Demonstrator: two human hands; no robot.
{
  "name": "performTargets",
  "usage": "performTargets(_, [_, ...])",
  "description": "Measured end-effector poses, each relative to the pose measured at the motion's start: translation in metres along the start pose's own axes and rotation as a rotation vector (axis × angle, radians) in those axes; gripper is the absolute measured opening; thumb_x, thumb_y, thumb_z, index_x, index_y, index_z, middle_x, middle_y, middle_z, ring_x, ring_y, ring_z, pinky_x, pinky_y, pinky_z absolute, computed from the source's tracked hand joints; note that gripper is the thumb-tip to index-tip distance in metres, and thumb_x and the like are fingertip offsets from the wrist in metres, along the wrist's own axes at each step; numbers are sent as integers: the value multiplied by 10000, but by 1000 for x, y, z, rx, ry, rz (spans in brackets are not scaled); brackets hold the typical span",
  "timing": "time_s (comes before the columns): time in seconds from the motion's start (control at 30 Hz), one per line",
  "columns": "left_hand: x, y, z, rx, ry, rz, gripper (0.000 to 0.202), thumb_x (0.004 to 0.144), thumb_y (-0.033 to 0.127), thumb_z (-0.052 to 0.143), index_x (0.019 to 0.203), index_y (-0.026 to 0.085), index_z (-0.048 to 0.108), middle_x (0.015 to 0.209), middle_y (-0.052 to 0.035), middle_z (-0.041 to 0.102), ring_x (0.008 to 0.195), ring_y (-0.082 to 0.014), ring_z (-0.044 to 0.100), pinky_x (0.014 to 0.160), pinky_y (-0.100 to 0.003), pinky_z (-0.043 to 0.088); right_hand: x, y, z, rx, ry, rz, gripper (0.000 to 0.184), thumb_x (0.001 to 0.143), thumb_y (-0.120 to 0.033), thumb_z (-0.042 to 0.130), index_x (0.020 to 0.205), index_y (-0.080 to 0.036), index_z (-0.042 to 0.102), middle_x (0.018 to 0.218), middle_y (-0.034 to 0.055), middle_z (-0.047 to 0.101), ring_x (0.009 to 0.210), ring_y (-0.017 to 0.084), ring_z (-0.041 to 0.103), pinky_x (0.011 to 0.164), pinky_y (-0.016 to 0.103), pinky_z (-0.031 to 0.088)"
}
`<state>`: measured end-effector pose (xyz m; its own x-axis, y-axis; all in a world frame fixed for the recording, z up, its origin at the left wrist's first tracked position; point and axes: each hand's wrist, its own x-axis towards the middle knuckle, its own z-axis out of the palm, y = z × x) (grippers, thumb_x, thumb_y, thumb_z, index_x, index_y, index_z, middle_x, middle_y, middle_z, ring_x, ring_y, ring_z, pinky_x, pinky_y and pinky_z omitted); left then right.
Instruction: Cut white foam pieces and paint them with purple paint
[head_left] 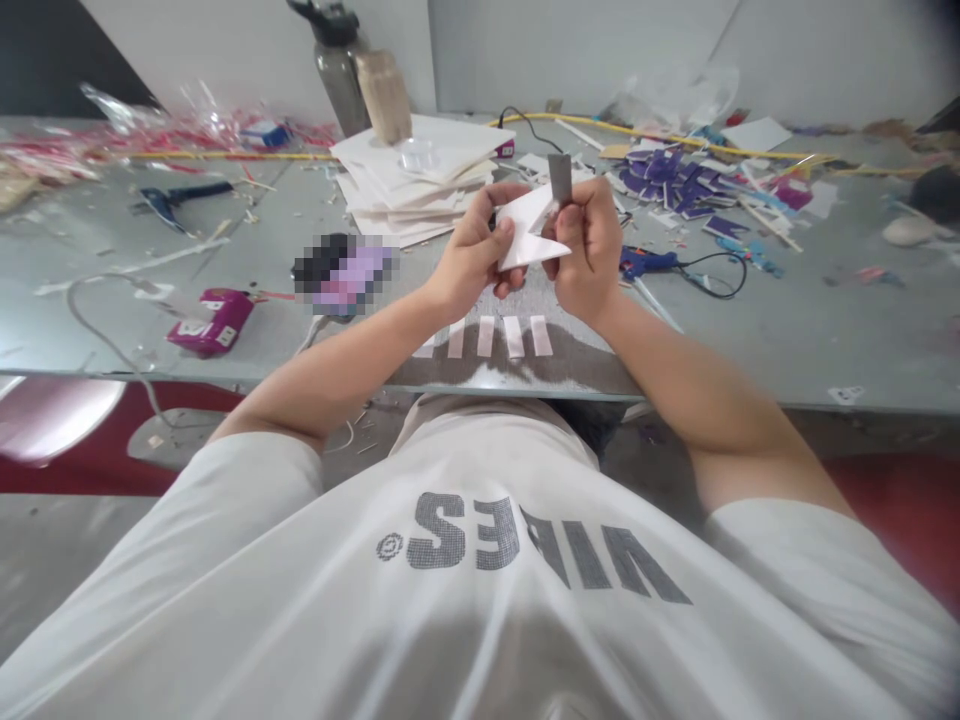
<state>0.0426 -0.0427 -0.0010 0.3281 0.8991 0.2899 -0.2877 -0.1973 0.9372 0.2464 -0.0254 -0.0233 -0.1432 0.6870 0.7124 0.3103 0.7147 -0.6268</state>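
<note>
Above the table's near edge, my left hand is closed on a white card or board piece with a V-shaped notch, its thumb on the face and fingers behind. The notch opens toward my right hand, which pinches a thin flat grey strip upright between thumb and fingers. The strip's lower end is at the white piece, by the notch; whether they touch is unclear. What the grey strip is made of does not show. Below my hands several short pale strips lie in a row on the grey table.
Behind my hands is a stack of white boards bearing a tan cup, with a dark bottle beside it. Purple pieces and a blue glue gun lie right. Left are a magenta box and a cable.
</note>
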Motion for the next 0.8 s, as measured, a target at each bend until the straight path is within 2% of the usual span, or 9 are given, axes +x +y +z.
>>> performTargets(0.1, [-5, 6, 6, -21, 1, -27, 382, 1221, 549, 832, 1449, 299, 654, 771, 87, 712, 569, -147, 752, 518, -187, 470, 2, -11, 3, 51, 175, -75, 681, 1134, -1050, 501, 1013, -390, 621, 793, 1, 652, 634, 265, 567, 655, 508, 556])
performTargets(0.27, [-8, 9, 12, -74, -4, -78, 341, 1256, 512, 784, 1476, 298, 634, 767, 97, 708, 557, -129, 746, 505, -160, 459, 4, -17, 8, 67, 219, -90, 730, 1118, -1073, 512, 957, -362, 564, 791, 7, 616, 686, 269, 602, 685, 489, 574])
performTargets(0.53, [-9, 9, 13, -114, -19, -78, 384, 1260, 429, 765, 1572, 289, 591, 789, 98, 740, 548, -124, 748, 502, -165, 477, 1, -18, 11, 136, 177, -10, 769, 1106, -1080, 549, 896, -341, 521, 729, -1, 574, 583, 231, 571, 549, 437, 485])
performTargets(0.7, [-9, 9, 13, -114, -33, -92, 477, 1249, 469, 795, 1626, 271, 580, 771, 98, 746, 548, -127, 752, 513, -170, 501, -2, -21, 17, 256, 133, 27, 773, 1091, -1098, 569, 927, -347, 491, 668, -57, 532, 496, 175, 460, 457, 383, 401])
performTargets(0.8, [-8, 9, 14, -110, -25, -82, 422, 1254, 442, 795, 1577, 250, 602, 751, 99, 736, 533, -119, 738, 502, -165, 490, -4, -23, 21, 335, 131, 20, 746, 1115, -1053, 613, 935, -340, 488, 640, -80, 504, 470, 155, 447, 430, 342, 375])
